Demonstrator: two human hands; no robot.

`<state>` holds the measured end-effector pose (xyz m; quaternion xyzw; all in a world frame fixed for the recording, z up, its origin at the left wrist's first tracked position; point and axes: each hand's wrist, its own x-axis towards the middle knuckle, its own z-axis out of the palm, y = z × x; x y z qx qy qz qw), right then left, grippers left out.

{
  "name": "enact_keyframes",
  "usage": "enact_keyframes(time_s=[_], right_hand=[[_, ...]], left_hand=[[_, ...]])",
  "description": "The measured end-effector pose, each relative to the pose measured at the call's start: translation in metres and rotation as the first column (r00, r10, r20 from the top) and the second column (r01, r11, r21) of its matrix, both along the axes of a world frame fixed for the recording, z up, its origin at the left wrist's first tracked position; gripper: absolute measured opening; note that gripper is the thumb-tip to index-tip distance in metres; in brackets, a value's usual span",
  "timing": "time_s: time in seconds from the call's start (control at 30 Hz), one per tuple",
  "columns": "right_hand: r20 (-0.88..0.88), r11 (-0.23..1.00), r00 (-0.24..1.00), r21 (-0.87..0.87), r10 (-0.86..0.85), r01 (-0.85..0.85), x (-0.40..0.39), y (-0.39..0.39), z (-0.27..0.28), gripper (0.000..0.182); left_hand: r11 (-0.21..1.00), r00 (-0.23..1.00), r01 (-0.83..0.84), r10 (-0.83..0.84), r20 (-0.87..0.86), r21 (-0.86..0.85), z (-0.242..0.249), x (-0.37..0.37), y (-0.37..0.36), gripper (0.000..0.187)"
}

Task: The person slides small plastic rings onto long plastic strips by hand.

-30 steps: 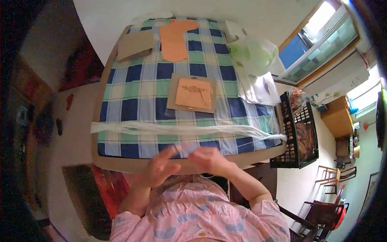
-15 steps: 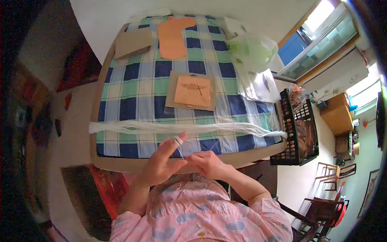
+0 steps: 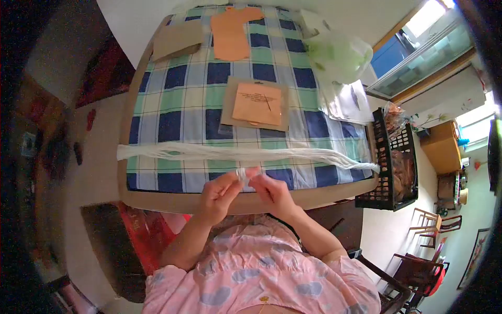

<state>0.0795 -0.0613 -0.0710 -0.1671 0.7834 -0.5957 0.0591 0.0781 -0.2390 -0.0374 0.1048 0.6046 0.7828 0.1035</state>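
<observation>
Above the near edge of the table, my left hand [image 3: 219, 196] has its fingers curled together, with white thread [image 3: 241, 175] wound round a finger. My right hand [image 3: 275, 193] meets it there, fingertips pinched at the thread; the exact grip is too small to make out. Just beyond both hands, a long skein of white thread [image 3: 209, 152] stretches across the checked cloth. Farther back lies a clear packet with a printed orange card [image 3: 256, 106] on brown board.
A checked cloth [image 3: 172, 99] covers the table. At the back are an orange cut-out shape [image 3: 230, 36] and brown cardboard [image 3: 178, 41]. A green-white plastic bag [image 3: 340, 55] and white sheets [image 3: 348, 104] lie right. A black crate [image 3: 384, 183] stands beside the right edge.
My hands have come closer together and moved slightly away from my body. The left hand's fingers, spread before, are now curled in. The view has shifted a little.
</observation>
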Motion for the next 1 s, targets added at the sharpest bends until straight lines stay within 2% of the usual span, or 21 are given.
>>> enact_keyframes(time_s=[0.03, 0.07, 0.1, 0.17, 0.2, 0.3, 0.4, 0.5, 0.6, 0.7, 0.8, 0.9, 1.0], right_hand=[[-0.048, 0.998, 0.998, -0.066, -0.028, 0.025, 0.005, -0.007, -0.004, 0.012], [-0.077, 0.999, 0.997, 0.0, -0.032, 0.032, 0.006, -0.005, -0.003, 0.012], [-0.107, 0.997, 0.994, 0.065, -0.034, 0.041, 0.003, -0.003, 0.008, 0.012], [-0.113, 0.982, 0.994, 0.189, 0.005, 0.017, -0.006, 0.007, 0.016, 0.011], [-0.145, 0.982, 0.989, 0.183, -0.011, 0.037, -0.007, 0.007, 0.013, 0.012], [-0.213, 0.975, 0.976, 0.2, -0.051, 0.094, -0.011, 0.007, 0.008, 0.017], [-0.173, 0.988, 0.977, 0.076, -0.123, 0.138, -0.012, 0.005, 0.012, 0.019], [-0.061, 0.994, 0.992, 0.014, 0.11, -0.109, -0.014, 0.016, 0.02, 0.019], [-0.016, 0.992, 0.992, 0.013, 0.124, -0.124, -0.013, 0.02, 0.014, 0.02], [-0.149, 0.974, 0.97, 0.151, 0.191, -0.169, -0.015, 0.022, 0.019, 0.016], [-0.228, 0.951, 0.936, 0.219, 0.268, -0.219, -0.017, 0.024, 0.014, 0.012], [-0.161, 0.911, 0.925, 0.298, 0.343, -0.286, -0.015, 0.026, 0.015, 0.018], [-0.174, 0.893, 0.923, 0.365, 0.344, -0.264, -0.009, 0.024, 0.018, 0.021]], left_hand=[[0.969, 0.982, -0.065, 0.021, -0.186, -0.238, -0.003, -0.002, 0.003, 0.023], [0.88, 0.931, -0.168, -0.007, -0.365, -0.445, -0.008, -0.006, 0.006, 0.021], [0.741, 0.85, -0.298, -0.08, -0.521, -0.602, -0.014, -0.009, 0.009, 0.019], [0.671, 0.832, -0.339, -0.113, -0.542, -0.659, -0.02, -0.006, 0.011, 0.014], [0.634, 0.822, -0.36, -0.132, -0.554, -0.684, -0.022, -0.005, 0.011, 0.011], [0.73, 0.939, -0.129, -0.128, -0.321, -0.671, -0.022, -0.002, 0.009, 0.007], [0.779, 0.98, -0.006, -0.119, -0.158, -0.627, -0.024, -0.002, 0.007, 0.008], [0.848, 0.989, 0.059, -0.121, -0.084, -0.526, -0.023, -0.003, 0.006, 0.01], [0.847, 0.984, 0.063, -0.142, -0.109, -0.528, -0.027, -0.003, 0.007, 0.012], [0.838, 0.978, 0.027, -0.134, -0.159, -0.544, -0.025, -0.002, 0.008, 0.012], [0.824, 0.985, 0.037, -0.127, -0.12, -0.566, -0.031, 0.002, 0.008, 0.017], [0.816, 0.992, 0.118, -0.127, 0.023, -0.566, -0.028, 0.003, 0.01, 0.022], [0.788, 0.992, 0.064, -0.117, -0.047, -0.612, -0.035, 0.004, 0.011, 0.025]])
